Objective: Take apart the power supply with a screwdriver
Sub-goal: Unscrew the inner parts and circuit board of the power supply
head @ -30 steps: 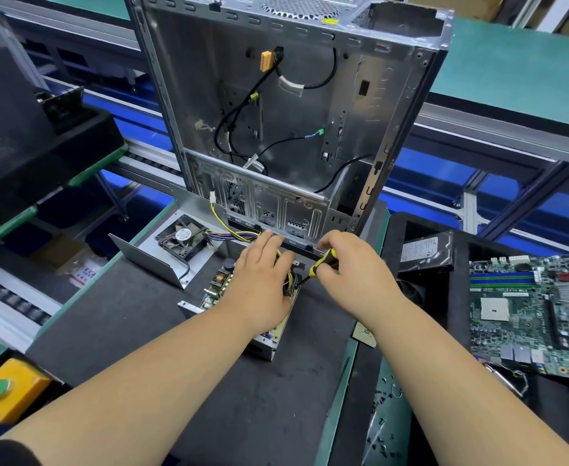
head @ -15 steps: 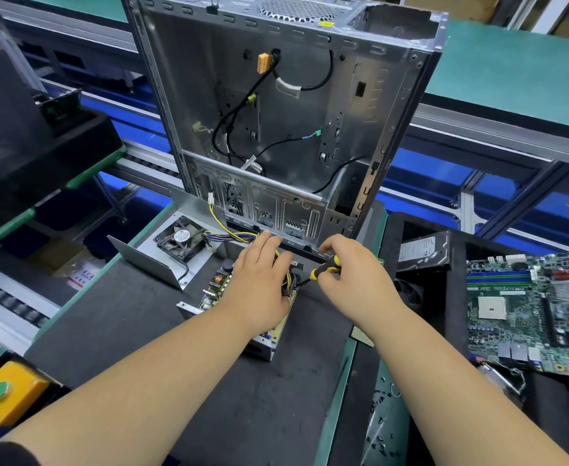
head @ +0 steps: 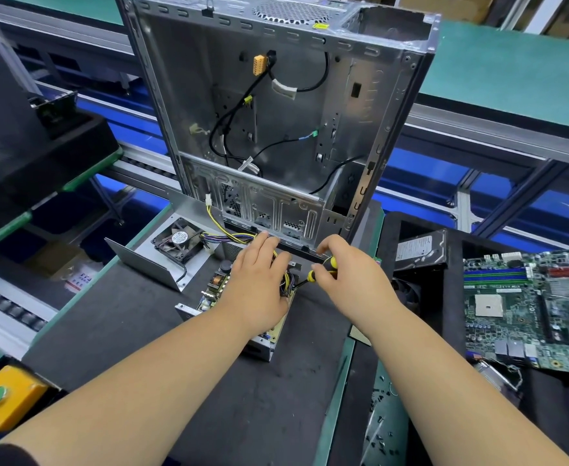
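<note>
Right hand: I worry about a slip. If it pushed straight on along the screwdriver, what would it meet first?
Probably the left hand and the wire bundle beside it: the screwdriver in the right hand points there, though depth is unclear.

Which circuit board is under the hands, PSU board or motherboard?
The PSU board, under the left hand; the green motherboard lies apart at right.
</note>
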Action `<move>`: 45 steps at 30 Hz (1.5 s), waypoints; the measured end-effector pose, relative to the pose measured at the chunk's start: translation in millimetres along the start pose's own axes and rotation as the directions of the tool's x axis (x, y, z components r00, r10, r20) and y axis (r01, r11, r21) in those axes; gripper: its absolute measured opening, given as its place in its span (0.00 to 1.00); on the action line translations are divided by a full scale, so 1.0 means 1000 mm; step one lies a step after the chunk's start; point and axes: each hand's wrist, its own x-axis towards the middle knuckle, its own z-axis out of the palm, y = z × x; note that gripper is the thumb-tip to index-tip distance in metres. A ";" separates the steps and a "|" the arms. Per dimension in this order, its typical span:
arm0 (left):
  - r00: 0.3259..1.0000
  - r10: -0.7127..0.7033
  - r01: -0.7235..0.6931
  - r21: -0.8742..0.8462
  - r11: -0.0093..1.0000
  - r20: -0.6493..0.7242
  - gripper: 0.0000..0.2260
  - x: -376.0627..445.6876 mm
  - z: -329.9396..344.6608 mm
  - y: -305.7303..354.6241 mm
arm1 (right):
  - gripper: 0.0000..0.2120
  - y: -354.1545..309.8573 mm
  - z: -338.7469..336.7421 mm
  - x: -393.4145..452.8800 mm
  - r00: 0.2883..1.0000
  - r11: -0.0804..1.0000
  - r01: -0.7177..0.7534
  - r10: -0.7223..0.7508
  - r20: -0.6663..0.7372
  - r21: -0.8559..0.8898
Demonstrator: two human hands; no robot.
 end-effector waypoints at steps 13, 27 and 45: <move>1.000 0.001 0.000 0.007 1.000 -0.011 0.30 -0.001 0.001 0.000 | 0.11 -0.002 -0.002 0.001 0.999 0.998 0.039 -0.040 -0.006 -0.053; 1.000 0.008 -0.008 -0.018 1.000 -0.009 0.31 -0.001 0.001 -0.001 | 0.06 -0.005 -0.003 -0.005 1.000 1.000 0.008 -0.008 -0.016 0.005; 0.968 0.239 -0.246 -0.437 0.865 -0.072 0.15 -0.014 -0.036 0.041 | 0.10 0.049 -0.067 -0.088 0.844 0.615 -0.089 0.465 -0.269 0.784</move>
